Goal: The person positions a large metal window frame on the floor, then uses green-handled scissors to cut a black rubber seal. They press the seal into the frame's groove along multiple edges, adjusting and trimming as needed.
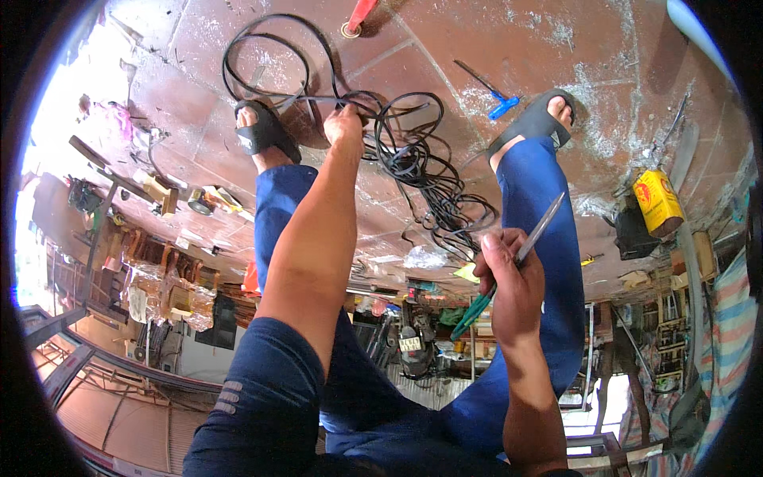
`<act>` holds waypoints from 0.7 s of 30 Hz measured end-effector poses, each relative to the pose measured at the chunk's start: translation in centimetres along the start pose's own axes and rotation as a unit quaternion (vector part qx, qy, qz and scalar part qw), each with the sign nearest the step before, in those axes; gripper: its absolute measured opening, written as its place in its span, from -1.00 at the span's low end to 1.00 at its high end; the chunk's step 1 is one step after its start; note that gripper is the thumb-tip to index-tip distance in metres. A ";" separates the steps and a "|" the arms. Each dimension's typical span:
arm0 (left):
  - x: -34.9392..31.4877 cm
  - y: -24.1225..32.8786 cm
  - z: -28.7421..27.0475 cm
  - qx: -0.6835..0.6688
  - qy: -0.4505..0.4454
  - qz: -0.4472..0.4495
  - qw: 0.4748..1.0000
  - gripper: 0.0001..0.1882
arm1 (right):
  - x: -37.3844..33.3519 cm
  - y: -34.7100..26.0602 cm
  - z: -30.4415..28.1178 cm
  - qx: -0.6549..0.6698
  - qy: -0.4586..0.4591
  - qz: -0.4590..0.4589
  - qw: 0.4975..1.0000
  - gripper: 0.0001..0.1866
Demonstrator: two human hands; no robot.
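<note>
Left hand grips black cable; right hand holds pliers.

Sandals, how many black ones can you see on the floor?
2. One black sandal is on the foot left of the tangled black cable, near the left hand. The other black sandal is on the foot to the right, beside a blue-handled tool.

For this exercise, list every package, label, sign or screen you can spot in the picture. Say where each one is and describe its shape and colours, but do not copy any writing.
Yellow can: on the tiled floor at the right, beyond the person's right leg; boxy tin lying tilted, yellow with a red printed panel.
Clear plastic bags: at the left edge among the clutter; crumpled, transparent, contents unclear.
No screens or signs are clear enough to tell.
</note>
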State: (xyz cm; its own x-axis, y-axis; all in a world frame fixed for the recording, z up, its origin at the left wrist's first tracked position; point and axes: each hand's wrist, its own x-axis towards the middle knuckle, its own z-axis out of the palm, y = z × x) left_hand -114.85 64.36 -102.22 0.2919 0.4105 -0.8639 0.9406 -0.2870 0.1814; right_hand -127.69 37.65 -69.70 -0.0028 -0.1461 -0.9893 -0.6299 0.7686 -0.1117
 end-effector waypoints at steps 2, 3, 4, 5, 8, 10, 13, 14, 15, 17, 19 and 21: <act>-4.6 2.1 -0.7 0.001 -0.054 0.075 0.996 -0.83 | -0.1 0.3 0.6 0.007 0.013 -0.021 1.000 -0.76; -7.7 3.1 -1.5 0.024 -0.041 0.120 0.992 -0.92 | -0.1 0.4 0.9 -0.004 -0.005 -0.020 1.000 -0.75; -9.4 3.3 -3.0 0.028 -0.075 0.149 0.986 -0.97 | 0.0 0.6 1.0 -0.011 -0.017 -0.022 1.000 -0.75; -11.3 3.3 -4.6 0.033 -0.109 0.177 0.978 -0.94 | 0.1 0.8 1.2 -0.019 -0.028 -0.024 0.999 -0.74; -22.2 6.4 -8.8 0.145 -0.168 0.142 0.965 -0.79 | 0.3 1.8 1.8 -0.042 -0.048 -0.030 0.998 -0.72; -27.8 4.8 -12.3 0.226 -0.249 0.092 0.937 -0.71 | 0.1 2.0 2.0 -0.084 -0.093 -0.005 0.992 -0.65; -33.8 -0.6 -15.2 0.348 -0.387 0.079 0.850 -0.62 | -0.3 3.2 2.1 -0.104 -0.163 -0.009 0.981 -0.52; -36.3 0.0 -15.4 0.381 -0.424 0.087 0.817 -0.63 | -0.9 2.8 2.1 -0.124 -0.163 -0.010 0.979 -0.45; -38.7 1.4 -15.2 0.414 -0.458 0.098 0.781 -0.64 | -1.4 2.9 2.0 -0.134 -0.176 -0.014 0.975 -0.46; -42.9 4.1 -14.2 0.423 -0.505 0.114 0.744 -0.67 | -3.0 3.4 1.5 -0.152 -0.203 -0.019 0.967 -0.48; -46.5 6.8 -12.9 0.374 -0.506 0.152 0.762 -0.67 | -3.8 4.2 0.4 -0.197 -0.273 -0.036 0.941 -0.50; -47.5 6.9 -11.5 0.130 -0.486 0.081 0.860 -0.69 | -4.5 4.8 -0.4 -0.214 -0.349 -0.034 0.912 -0.53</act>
State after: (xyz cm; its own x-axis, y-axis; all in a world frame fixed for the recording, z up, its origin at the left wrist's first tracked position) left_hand -120.23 52.80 -54.54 0.0138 -0.5348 -0.8449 0.7938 -0.5080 0.3345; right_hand -131.05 41.72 -65.76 0.4485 0.3623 -0.8170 -0.8560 0.4371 -0.2760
